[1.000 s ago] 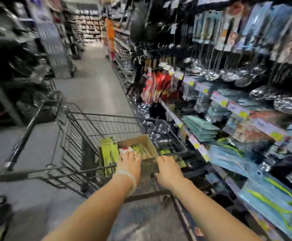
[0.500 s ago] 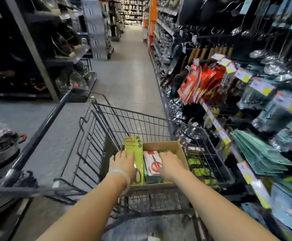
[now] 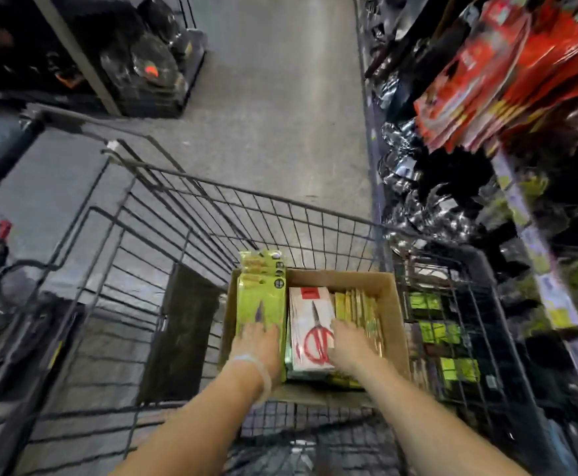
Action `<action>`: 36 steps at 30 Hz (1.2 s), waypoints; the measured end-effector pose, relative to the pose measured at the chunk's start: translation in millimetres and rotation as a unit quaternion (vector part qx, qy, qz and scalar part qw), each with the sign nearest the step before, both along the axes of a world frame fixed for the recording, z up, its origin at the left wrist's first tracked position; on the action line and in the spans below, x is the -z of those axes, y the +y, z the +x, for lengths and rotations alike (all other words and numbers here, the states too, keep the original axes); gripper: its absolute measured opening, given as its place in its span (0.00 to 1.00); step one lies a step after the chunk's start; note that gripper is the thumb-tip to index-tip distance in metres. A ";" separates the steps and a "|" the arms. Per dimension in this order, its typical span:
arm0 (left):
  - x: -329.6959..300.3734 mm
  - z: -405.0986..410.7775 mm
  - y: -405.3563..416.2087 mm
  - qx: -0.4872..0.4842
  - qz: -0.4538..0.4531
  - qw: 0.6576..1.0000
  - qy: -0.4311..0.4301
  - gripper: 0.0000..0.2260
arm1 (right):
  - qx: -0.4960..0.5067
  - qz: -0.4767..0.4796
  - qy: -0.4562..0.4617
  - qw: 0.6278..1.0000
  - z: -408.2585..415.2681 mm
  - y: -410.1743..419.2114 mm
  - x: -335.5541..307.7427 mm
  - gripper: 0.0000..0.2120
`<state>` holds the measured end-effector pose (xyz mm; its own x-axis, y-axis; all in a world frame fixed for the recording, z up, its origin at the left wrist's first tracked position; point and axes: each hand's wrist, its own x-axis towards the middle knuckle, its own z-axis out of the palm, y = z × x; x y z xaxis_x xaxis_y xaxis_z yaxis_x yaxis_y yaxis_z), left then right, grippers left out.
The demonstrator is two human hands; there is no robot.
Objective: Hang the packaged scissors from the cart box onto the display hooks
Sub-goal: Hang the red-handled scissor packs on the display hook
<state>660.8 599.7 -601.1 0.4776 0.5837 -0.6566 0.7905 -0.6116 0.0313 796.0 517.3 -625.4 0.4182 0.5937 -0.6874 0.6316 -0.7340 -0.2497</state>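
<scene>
Your left hand [image 3: 258, 341] lies flat on glossy green packs [image 3: 262, 297]; your right hand [image 3: 347, 341] spreads over the white scissors card [image 3: 310, 316] in the cardboard box [image 3: 392, 304].

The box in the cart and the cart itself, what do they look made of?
The box looks like plain brown cardboard: matt, with thin walls and folded corners. The cart looks like dark metal wire, thin rods crossed in a grid; whether it is painted or coated I cannot tell.
</scene>
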 end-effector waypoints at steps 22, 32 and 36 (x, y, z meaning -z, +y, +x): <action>92.3 19.3 32.5 -0.124 -0.153 0.980 -0.035 0.23 | 0.255 -0.097 -0.011 0.962 12.7 45.1 114.6 0.44; 60.6 27.9 25.4 -0.268 -0.209 0.933 -0.120 0.26 | 0.519 0.219 0.161 0.811 18.1 17.7 72.9 0.19; 48.8 45.9 33.6 -0.508 -0.270 0.767 -0.284 0.23 | 0.389 0.260 0.250 0.847 6.6 37.8 37.1 0.16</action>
<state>706.7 633.3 -649.9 0.2545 0.5600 -0.7885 0.6161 0.5346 0.5785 802.6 555.2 -662.5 0.5558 0.5487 -0.6246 -0.2742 -0.5882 -0.7608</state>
